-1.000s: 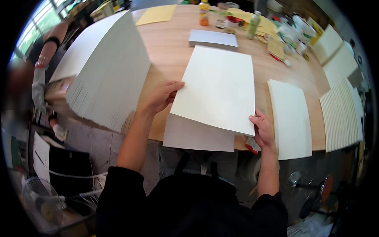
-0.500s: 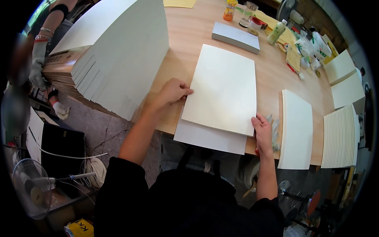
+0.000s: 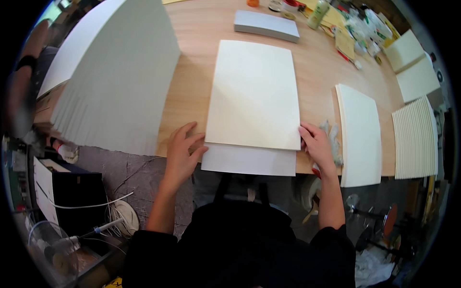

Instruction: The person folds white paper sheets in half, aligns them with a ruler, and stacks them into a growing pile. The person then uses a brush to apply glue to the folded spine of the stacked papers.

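Observation:
In front of me a thin stack of cream paper lies over a white sheet, whose near strip shows below it. My left hand is open, its fingers spread, with fingertips by the stack's near left corner. At the lower right edge of the stack, my right hand has its fingers and thumb closed on the paper's side. Its lower fingers are partly hidden. A crumpled pale glove-like thing lies just beyond that hand, beside another upright-edged cream stack.
A tall block of white paper stands at left, with a co-worker's arm beyond it. A grey-white block lies at the back. Bottles, bags and a yellow pad crowd the far right. More cream stacks stand at the right edge.
My left hand has shifted toward the stack's near left corner, and its fingers have spread from a pinch. My right hand has slid slightly up the right edge. The view has shifted.

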`<act>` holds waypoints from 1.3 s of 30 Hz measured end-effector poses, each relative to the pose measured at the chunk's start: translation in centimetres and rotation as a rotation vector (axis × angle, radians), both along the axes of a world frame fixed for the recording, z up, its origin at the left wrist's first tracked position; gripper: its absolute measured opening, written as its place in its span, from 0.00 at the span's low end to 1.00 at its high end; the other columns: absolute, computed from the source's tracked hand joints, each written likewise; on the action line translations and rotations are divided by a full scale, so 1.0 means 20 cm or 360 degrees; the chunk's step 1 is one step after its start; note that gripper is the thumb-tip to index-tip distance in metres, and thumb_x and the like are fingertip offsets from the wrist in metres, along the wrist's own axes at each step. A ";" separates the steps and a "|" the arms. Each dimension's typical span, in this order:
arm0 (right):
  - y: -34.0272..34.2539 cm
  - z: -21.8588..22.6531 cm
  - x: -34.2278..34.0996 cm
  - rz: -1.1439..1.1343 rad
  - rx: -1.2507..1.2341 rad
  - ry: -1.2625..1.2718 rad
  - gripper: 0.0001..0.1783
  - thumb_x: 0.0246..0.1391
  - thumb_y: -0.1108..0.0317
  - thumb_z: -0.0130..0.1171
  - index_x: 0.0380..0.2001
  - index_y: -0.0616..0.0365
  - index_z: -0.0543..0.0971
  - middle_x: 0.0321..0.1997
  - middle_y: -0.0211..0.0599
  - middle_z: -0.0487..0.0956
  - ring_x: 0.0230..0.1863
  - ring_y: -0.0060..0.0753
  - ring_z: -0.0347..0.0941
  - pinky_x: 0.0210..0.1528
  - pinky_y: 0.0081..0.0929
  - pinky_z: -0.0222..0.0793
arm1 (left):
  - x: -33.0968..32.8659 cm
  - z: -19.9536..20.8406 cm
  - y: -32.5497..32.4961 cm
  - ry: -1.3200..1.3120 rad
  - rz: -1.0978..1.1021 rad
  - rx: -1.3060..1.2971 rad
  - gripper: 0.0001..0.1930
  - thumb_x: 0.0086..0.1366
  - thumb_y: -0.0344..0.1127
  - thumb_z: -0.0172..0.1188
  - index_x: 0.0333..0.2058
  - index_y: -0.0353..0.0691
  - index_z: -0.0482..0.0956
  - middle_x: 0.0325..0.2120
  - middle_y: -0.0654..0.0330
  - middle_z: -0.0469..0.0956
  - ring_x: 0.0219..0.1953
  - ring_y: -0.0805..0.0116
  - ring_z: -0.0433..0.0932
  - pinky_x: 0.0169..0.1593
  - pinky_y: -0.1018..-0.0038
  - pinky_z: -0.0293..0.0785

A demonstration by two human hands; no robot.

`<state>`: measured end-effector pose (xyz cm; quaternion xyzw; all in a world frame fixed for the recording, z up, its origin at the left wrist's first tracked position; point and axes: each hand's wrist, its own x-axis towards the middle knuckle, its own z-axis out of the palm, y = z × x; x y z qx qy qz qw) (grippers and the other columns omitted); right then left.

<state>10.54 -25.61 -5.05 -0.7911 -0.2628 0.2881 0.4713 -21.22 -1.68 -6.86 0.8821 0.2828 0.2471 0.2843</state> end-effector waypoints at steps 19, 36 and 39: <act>-0.03 -0.08 -0.03 0.0034 0.0064 -0.0721 0.16 0.64 0.63 0.66 0.49 0.62 0.85 0.31 0.42 0.79 0.31 0.41 0.76 0.37 0.35 0.71 | 0.00 -0.05 -0.07 0.0062 -0.0004 0.0067 0.23 0.58 0.27 0.71 0.54 0.39 0.84 0.60 0.61 0.80 0.71 0.51 0.66 0.73 0.57 0.61; -0.05 -0.06 -0.02 0.0110 0.0088 -0.0744 0.15 0.61 0.65 0.68 0.48 0.63 0.84 0.32 0.39 0.80 0.29 0.37 0.76 0.36 0.34 0.73 | 0.01 -0.05 -0.07 0.0067 -0.0046 0.0082 0.21 0.59 0.27 0.69 0.53 0.39 0.82 0.61 0.59 0.79 0.73 0.50 0.65 0.73 0.56 0.57; -0.05 -0.07 -0.02 0.0113 0.0113 -0.0760 0.15 0.62 0.64 0.68 0.48 0.63 0.84 0.32 0.39 0.80 0.29 0.38 0.76 0.36 0.34 0.73 | 0.00 -0.06 -0.06 0.0067 -0.0046 0.0102 0.21 0.59 0.27 0.69 0.53 0.39 0.81 0.62 0.59 0.79 0.73 0.50 0.65 0.73 0.56 0.58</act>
